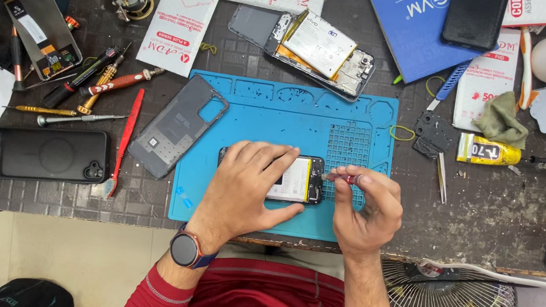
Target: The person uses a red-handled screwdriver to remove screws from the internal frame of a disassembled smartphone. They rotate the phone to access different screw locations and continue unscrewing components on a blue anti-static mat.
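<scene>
Left hand (243,187) grip pins opened phone (298,179), long axis left-right, on blue mat (258,111); right hand (363,208) pinches, apparently, a red-handled screwdriver (342,178).

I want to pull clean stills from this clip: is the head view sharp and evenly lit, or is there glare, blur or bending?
Head view: even, soft light with only faint shadows under the left hand and right hand; both hands and the opened phone on the blue mat look sharp; mild sheen on the black phone at left; table edges bend slightly toward the corners.
</scene>
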